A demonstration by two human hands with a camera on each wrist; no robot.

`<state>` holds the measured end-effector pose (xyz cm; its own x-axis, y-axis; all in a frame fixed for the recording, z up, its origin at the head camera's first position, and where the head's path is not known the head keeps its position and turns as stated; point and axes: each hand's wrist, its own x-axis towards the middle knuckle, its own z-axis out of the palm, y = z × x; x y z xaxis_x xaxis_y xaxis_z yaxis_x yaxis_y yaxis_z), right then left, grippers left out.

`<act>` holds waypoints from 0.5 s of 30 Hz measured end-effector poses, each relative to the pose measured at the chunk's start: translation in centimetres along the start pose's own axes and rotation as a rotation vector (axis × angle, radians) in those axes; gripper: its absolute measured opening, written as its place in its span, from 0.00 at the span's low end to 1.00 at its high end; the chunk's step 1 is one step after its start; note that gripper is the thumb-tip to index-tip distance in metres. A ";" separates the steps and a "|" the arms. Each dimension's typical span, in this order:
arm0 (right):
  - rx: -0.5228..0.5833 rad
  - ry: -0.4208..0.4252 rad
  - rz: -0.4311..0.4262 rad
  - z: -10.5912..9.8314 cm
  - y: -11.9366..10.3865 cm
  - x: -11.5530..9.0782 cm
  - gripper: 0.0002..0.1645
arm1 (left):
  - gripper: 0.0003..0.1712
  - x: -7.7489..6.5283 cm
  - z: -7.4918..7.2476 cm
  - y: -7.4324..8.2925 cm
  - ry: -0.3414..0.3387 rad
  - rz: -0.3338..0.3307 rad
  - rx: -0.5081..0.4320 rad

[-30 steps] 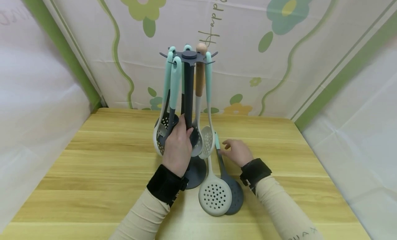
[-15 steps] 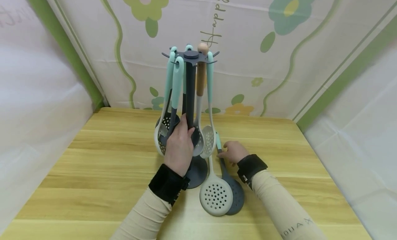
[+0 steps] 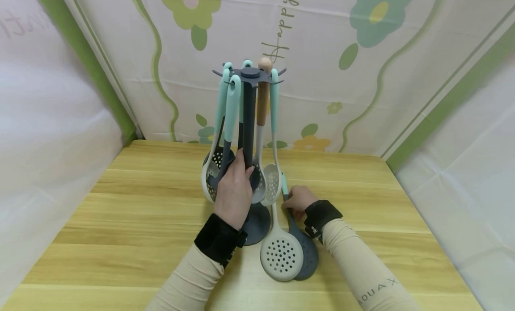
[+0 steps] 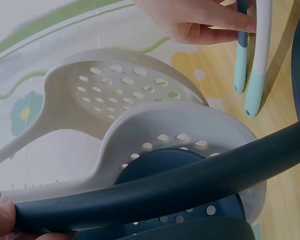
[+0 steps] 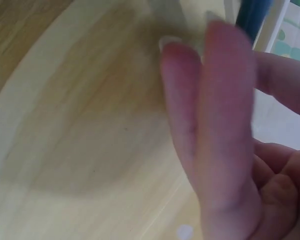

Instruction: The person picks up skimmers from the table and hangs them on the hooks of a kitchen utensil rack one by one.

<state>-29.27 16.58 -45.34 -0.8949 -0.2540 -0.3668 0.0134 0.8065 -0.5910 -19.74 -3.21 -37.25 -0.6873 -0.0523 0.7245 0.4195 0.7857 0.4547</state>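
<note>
My left hand (image 3: pixel 234 186) grips the dark pole (image 3: pixel 249 123) of a utensil stand, with the thumb on its right side. Hung around the stand's top are several ladles and strainers with mint handles, plus one with a brown handle (image 3: pixel 263 105). A pale skimmer (image 3: pixel 281 255) lies on the table, overlapping the head of a dark skimmer (image 3: pixel 310 257). My right hand (image 3: pixel 301 200) pinches the dark skimmer's shaft just below its mint grip. In the left wrist view, the right hand's fingertips (image 4: pixel 242 22) meet that shaft, beside the pale skimmer's handle (image 4: pixel 262 40).
The stand's round dark base (image 3: pixel 257 226) sits on the wooden table (image 3: pixel 141 221), left of the two skimmers. A white curtain (image 3: pixel 314 78) with printed flowers rises behind the table, and white sheets flank both sides.
My right hand has moved slightly left and down onto the dark skimmer's shaft, and its fingers have closed there. The left hand keeps its grip on the pole.
</note>
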 end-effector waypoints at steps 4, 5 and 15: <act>-0.001 -0.001 0.008 0.1 -0.1 0.0 0.10 | 0.24 0.0 0.0 -0.1 -0.003 -0.003 0.010; 0.001 -0.003 0.013 0.1 -0.1 0.0 0.10 | 0.24 -0.1 0.0 -0.1 -0.004 -0.003 0.013; 0.049 0.029 -0.054 -0.6 -0.4 -1.2 0.25 | 0.24 0.0 -0.1 -0.1 -0.008 0.010 0.022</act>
<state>-28.50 16.83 -44.25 -0.9076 -0.2803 -0.3125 -0.0144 0.7647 -0.6443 -19.75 -3.31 -37.22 -0.6880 -0.0399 0.7246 0.4131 0.7994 0.4363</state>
